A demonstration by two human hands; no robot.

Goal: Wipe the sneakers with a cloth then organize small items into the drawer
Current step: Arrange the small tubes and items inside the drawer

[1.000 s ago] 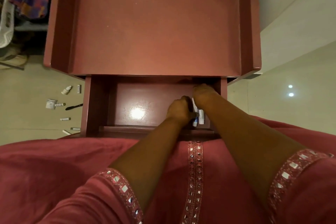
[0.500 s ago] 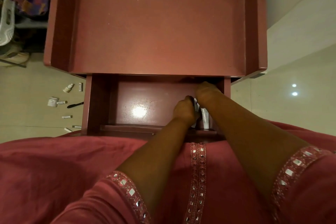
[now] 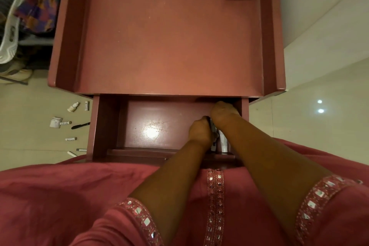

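Both hands reach into the open drawer (image 3: 159, 124) at its right end: the left hand (image 3: 200, 133) curls round what looks like a small dark item, while the right hand (image 3: 223, 114) lies just beside it, its grip hidden. White tubes (image 3: 223, 143) stand between them. More small items (image 3: 67, 123) lie on the floor.

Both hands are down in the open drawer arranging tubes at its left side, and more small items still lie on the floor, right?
Not quite: the head view shows both hands, left and right, with the tubes at the right side of the drawer. The small items do lie on the floor.
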